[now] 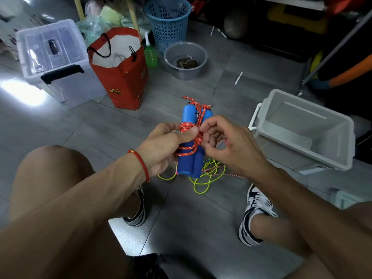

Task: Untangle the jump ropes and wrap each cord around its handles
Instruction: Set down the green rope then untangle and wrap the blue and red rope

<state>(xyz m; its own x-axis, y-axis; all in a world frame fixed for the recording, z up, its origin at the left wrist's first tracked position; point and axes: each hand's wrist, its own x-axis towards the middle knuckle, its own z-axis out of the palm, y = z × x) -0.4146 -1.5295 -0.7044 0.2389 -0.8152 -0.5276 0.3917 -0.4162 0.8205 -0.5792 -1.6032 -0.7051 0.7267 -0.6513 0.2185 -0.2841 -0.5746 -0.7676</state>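
- Head view: the left hand point(161, 148) grips a pair of blue handles point(190, 154) held side by side above the floor, its thumb pressed across the red cord point(188, 127) wound around them.
- The right hand point(227, 141) has its fingers curled, pinching a strand of the red cord just beside the handles.
- More red cord is bunched at the far ends of the handles.
- Under the hands, a yellow cord point(203, 182) and a thin pink-and-white cord point(217, 170) lie in loose loops on the grey floor point(181, 218).
- A grey bin point(302, 127) sits to the right; a red bag point(122, 71) and a clear lidded box point(54, 59) stand to the left.
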